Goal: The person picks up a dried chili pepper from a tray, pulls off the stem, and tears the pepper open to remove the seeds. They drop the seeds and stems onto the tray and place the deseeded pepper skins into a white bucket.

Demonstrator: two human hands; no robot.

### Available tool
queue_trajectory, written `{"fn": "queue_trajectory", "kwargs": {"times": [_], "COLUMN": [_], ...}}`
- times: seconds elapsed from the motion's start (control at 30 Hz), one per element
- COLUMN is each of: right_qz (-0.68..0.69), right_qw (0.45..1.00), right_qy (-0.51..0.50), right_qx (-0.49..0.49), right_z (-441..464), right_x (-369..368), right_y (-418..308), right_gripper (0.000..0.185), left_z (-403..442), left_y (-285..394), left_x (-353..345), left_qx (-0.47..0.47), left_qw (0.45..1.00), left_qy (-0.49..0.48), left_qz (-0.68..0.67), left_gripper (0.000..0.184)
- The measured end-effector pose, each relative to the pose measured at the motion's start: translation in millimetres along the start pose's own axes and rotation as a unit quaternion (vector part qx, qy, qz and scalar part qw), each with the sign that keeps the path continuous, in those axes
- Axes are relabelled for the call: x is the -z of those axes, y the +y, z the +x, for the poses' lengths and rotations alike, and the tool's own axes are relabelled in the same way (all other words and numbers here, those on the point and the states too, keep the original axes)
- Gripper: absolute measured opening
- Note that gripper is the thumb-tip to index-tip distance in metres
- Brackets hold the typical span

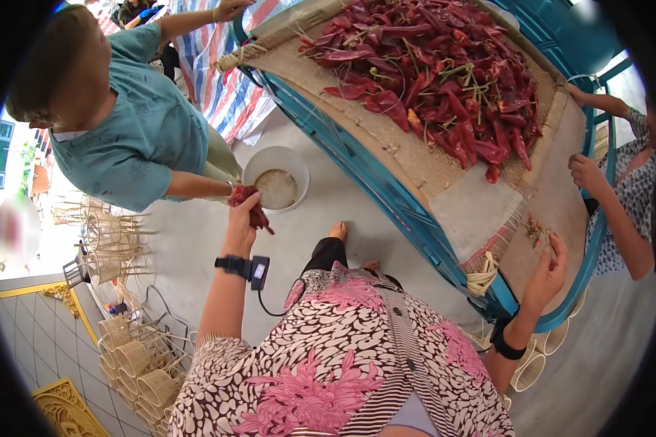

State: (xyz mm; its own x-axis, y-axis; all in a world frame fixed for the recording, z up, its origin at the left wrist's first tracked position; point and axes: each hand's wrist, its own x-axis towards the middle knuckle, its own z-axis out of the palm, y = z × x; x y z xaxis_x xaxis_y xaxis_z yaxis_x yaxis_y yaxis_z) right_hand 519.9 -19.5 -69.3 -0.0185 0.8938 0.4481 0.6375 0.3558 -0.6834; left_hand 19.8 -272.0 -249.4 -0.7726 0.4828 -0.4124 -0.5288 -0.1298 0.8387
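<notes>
My left hand (242, 217) is closed around a few dried red chili peppers (259, 218), held beside a white bucket (303, 169) with some liquid at its bottom. A co-worker's wrist meets the same spot from the left, and their fingers are mostly hidden. My right hand (547, 273) is over the near corner of the blue frame, fingers apart and slightly curled. Just beyond its fingertips lies a small heap of pepper stems (536, 231). A large pile of red chili peppers (444, 87) covers a woven mat (393, 156) on the frame.
To my left stands a person in a teal shirt (131, 124). Another person's hand (587, 175) is at the right side of the blue metal frame (357, 167). Several wicker stools (135, 357) stand at the lower left. A striped sheet (211, 65) lies at the back.
</notes>
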Motion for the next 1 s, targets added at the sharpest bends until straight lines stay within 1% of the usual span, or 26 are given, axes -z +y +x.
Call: {"fn": "queue_trajectory", "kwargs": {"times": [0.1,0.17,0.2,0.3,0.33,0.4,0.43,0.47,0.57,0.6,0.67,0.77,0.83,0.87,0.93,1.0], "right_qz": [-0.021,-0.042,-0.054,-0.093,-0.110,-0.121,-0.127,-0.135,-0.154,-0.159,-0.155,-0.135,-0.133,-0.136,-0.143,-0.142], "right_qw": [1.000,0.999,0.999,0.996,0.994,0.992,0.990,0.989,0.987,0.986,0.986,0.988,0.989,0.988,0.987,0.988], "right_qy": [-0.004,-0.004,-0.006,-0.010,-0.014,-0.004,0.000,0.002,0.014,0.018,0.024,0.023,0.017,0.015,0.006,0.000], "right_qx": [0.008,0.003,-0.005,-0.005,-0.002,-0.034,-0.054,-0.054,-0.052,-0.051,-0.059,-0.074,-0.065,-0.065,-0.067,-0.063], "right_z": [-5,-10,-13,-16,-17,-22,-26,-30,-37,-39,-42,-45,-48,-48,-47,-45], "right_x": [-1,-2,-1,3,5,3,4,5,8,9,11,13,14,12,7,-1], "right_y": [-7,-15,-20,-29,-32,-52,-61,-66,-75,-77,-80,-81,-82,-86,-95,-103], "right_gripper": [0.021,0.021,0.022,0.023,0.024,0.026,0.026,0.027,0.027,0.027,0.027,0.027,0.027,0.026,0.025,0.024], "left_z": [76,117,120,155,169,202,206,209,225,219,197,229,196,201,207,213], "left_y": [-42,-72,-65,-107,-121,-157,-163,-169,-191,-181,-140,-165,-91,-89,-97,-121], "left_x": [14,23,17,20,29,50,55,58,66,59,37,47,14,12,19,39], "left_qx": [0.089,0.041,0.089,0.033,0.056,0.078,0.091,0.095,0.049,0.071,0.113,0.124,0.212,0.227,0.239,0.238], "left_qw": [0.996,0.997,0.990,0.983,0.984,0.986,0.985,0.987,0.988,0.989,0.987,0.979,0.962,0.957,0.953,0.947], "left_qy": [0.014,-0.006,-0.032,0.110,0.088,0.059,0.044,0.032,0.033,0.017,-0.016,0.090,0.005,0.020,0.047,0.117], "left_qz": [-0.017,0.064,0.102,0.141,0.143,0.138,0.138,0.124,0.140,0.130,0.110,0.137,0.175,0.181,0.181,0.184], "left_gripper": [0.026,0.025,0.037,0.056,0.072,0.071,0.071,0.071,0.064,0.058,0.045,0.061,0.097,0.104,0.093,0.083]}}
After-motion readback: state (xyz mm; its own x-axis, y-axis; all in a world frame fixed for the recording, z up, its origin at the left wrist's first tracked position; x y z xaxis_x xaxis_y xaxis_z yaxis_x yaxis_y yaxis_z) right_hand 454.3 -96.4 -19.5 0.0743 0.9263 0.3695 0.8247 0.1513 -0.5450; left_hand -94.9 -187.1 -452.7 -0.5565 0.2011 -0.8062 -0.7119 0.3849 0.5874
